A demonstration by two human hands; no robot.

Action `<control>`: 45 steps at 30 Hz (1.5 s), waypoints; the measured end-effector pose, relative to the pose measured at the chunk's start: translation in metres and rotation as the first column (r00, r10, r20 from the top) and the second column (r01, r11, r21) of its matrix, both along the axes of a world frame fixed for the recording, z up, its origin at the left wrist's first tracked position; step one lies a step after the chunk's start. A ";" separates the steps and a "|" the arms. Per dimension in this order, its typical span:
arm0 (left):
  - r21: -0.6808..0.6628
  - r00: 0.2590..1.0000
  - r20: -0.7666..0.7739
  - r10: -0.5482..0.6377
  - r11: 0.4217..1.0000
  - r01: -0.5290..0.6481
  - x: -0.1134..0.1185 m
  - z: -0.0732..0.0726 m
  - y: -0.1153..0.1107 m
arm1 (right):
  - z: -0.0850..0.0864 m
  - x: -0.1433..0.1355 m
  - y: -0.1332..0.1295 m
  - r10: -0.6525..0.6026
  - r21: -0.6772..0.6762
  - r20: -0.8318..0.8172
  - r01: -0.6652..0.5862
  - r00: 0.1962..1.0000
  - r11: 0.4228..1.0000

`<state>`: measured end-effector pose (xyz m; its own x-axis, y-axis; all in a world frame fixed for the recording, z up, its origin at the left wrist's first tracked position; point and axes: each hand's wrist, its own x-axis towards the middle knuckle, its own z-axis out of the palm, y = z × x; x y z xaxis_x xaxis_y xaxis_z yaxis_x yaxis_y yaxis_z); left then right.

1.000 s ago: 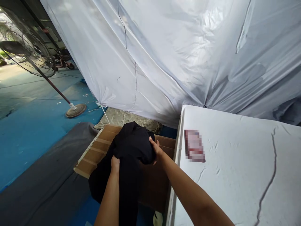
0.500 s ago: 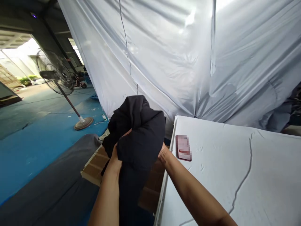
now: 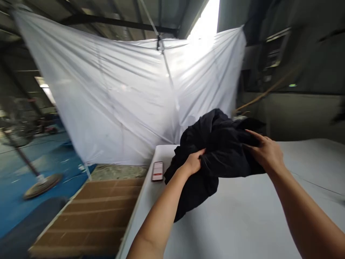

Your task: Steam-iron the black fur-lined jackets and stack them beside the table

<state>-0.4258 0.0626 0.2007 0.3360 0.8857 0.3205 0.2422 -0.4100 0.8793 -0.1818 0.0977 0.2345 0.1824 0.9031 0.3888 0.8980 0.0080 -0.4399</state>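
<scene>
A bunched-up piece of black cloth (image 3: 223,151), perhaps a garment, is held over the white table (image 3: 231,223). My left hand (image 3: 194,162) grips its near left part, the thumb pressed against the fabric. At the cloth's right end my right hand (image 3: 265,149) grasps it, with fingers on top and partly tucked into the folds. The cloth's exact kind cannot be made out in its crumpled state. Left of the cloth, a phone (image 3: 157,171) with a lit screen lies near the table's left edge.
Flattened brown cardboard (image 3: 91,216) lies low at the table's left. A white sheet (image 3: 113,97) hangs behind the table. On the blue floor (image 3: 61,144) at far left stands a fan, its round base (image 3: 43,186) visible. Dark grey fabric (image 3: 35,223) lies at lower left.
The view has swung right and up. Both hands have carried the black cloth from above the cardboard to over the white table. The right hand has moved to the cloth's right end.
</scene>
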 end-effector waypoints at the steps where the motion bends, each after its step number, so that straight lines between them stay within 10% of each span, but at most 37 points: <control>1: -0.077 0.985 -0.175 0.003 0.997 -0.017 0.030 -0.022 -0.001 | -0.003 0.036 -0.013 -0.132 0.003 0.036 0.132 0.991 0.991; 4: -0.266 0.831 -0.555 -0.035 0.954 -0.137 0.102 -0.092 -0.016 | -0.043 0.107 -0.048 -0.361 -0.175 0.152 0.384 0.920 0.907; 8: -0.382 0.716 -0.684 -0.139 0.905 -0.189 0.147 -0.160 -0.041 | -0.141 0.143 -0.076 -0.228 -0.619 0.145 0.268 0.963 0.738; 11: -0.365 0.654 -0.744 -0.139 0.904 -0.224 0.151 -0.183 -0.049 | -0.203 0.152 -0.092 -0.158 -0.711 0.163 0.228 0.974 0.665; 15: -0.340 0.567 -0.808 -0.160 0.912 -0.227 0.152 -0.195 -0.050 | -0.242 0.153 -0.106 -0.124 -0.636 0.238 0.251 0.963 0.729; 24: -0.205 0.530 -0.846 -0.064 0.956 -0.211 0.155 -0.225 -0.049 | -0.268 0.152 -0.109 -0.164 -0.487 0.341 0.323 0.926 0.812; 39: -0.211 0.577 -0.816 -0.034 0.947 -0.244 0.144 -0.231 0.027 | -0.266 0.142 -0.051 -0.123 -0.469 0.365 0.297 0.923 0.832; 45: -0.270 0.575 -0.817 0.036 0.858 -0.437 0.163 -0.209 0.027 | -0.218 0.167 -0.008 0.203 -0.669 0.161 -0.044 0.966 0.742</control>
<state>-0.2625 0.0896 -0.0078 0.0275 0.9362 -0.3505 0.9264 0.1078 0.3608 -0.0149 0.0893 0.0164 0.0371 0.9555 -0.2925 0.9793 -0.0930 -0.1797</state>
